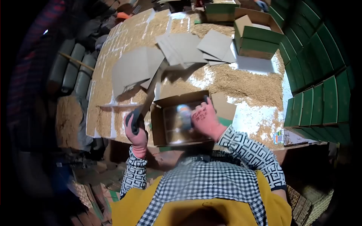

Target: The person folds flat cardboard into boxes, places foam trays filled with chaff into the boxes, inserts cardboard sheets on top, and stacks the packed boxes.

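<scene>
An open cardboard box (159, 126) stands at the table's near edge, with pale, blurred contents inside. Over its right half is my right hand (205, 118), in a pink glove, closed round a blurred bluish-white object (184, 116) that I cannot make out clearly. My left hand (136, 130), in a pink glove with dark fingertips, is just left of the box. Its fingers are curled at the lower end of a brown cardboard strip (150, 94) that slants up and away. Grey cardboard sheets (134, 69) lie beyond the box.
Brown grains (252, 84) are spread across the white tabletop. An open green box (260, 43) stands at the back right. Stacked green boxes (320, 101) line the right side. Grey rolls (71, 67) are at the left. Part of a person's hand (261, 5) shows at the far edge.
</scene>
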